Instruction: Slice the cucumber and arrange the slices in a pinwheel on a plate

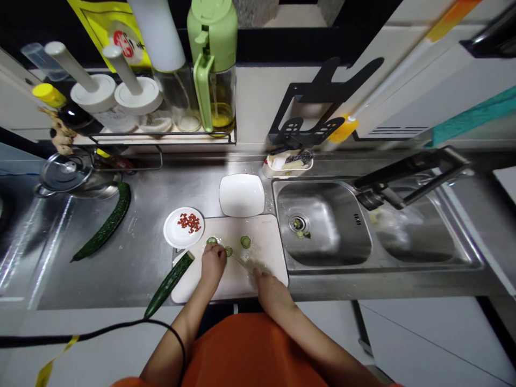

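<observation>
A white cutting board (266, 258) lies on the steel counter in front of me. My left hand (212, 263) rests on it with fingers curled down on a small cucumber piece (212, 241). My right hand (269, 287) is closed on a knife (244, 263) whose thin blade points toward the left hand. Two cucumber slices (245, 242) lie on the board beyond the blade. A cut cucumber (169, 283) leans off the board's left edge.
A small white plate of red bits (183, 227) and an empty white square dish (241, 195) sit behind the board. A whole cucumber (105, 226) lies left, near a pot lid (66, 172). The sink (322, 226) is right, bottle rack (161, 134) behind.
</observation>
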{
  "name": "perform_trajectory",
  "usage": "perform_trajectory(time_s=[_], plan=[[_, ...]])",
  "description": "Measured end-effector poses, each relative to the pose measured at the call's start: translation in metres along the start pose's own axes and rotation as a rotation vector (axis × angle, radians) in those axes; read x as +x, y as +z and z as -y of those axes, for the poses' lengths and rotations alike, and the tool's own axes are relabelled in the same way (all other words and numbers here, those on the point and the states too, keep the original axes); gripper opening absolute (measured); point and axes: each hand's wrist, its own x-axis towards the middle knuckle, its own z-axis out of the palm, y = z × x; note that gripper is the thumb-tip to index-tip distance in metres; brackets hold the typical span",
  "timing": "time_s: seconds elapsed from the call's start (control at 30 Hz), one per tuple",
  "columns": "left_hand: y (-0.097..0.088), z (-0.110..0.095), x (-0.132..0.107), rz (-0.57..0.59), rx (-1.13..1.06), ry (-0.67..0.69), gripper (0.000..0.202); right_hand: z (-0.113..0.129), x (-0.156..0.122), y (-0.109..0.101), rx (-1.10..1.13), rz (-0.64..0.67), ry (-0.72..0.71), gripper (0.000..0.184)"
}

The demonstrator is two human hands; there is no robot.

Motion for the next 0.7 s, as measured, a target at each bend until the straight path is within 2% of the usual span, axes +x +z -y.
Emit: perform_trajectory(time_s=[0.37, 0.7], plan=[[0.0018, 0.0019, 0.0003, 0.004, 0.002, -0.005, 0.019, 0.0063, -0.0011, -0.0067, 0.02, 0.056, 0.005, 0.043], [0.0018, 0.0005, -0.0016, -0.004, -0.005, 0.031, 0.018, 0.0022, -0.0006, -0.0008, 0.058, 0.061, 0.0, 0.047]])
